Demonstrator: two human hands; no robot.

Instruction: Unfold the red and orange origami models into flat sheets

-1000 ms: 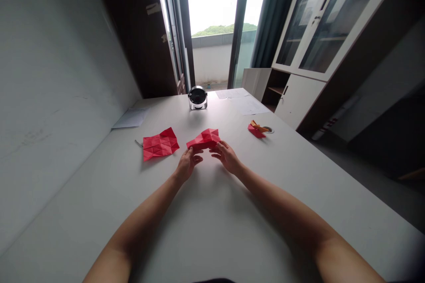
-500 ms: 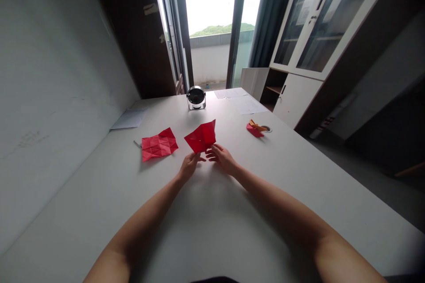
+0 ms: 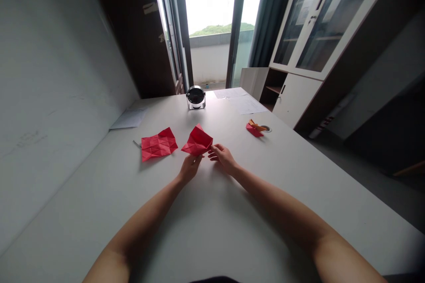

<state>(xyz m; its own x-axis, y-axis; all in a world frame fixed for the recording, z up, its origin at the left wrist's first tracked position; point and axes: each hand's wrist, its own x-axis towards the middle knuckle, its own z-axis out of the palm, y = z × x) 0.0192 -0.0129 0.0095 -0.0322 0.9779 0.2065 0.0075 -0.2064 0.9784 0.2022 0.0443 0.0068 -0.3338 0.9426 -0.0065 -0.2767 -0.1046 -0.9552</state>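
Note:
A partly folded sheet of red origami paper is held just above the white table, its creased flaps standing up. My left hand grips its near edge from below, the fingers partly hidden under the paper. At the right corner, my right hand pinches the paper between thumb and fingertips. To the left lies a second red sheet, opened out and covered with crease lines. A small folded piece in red and orange paper sits farther to the right.
A round black device on a silver stand is at the table's far end. White papers lie at the back right, others by the left wall. Beside the folded piece is a round cable hole. A thin grey stick pokes out by the creased sheet.
The held red paper has turned and tipped, so its peak now points up and its inner folds show. My right hand has shifted very slightly; the other things stay put.

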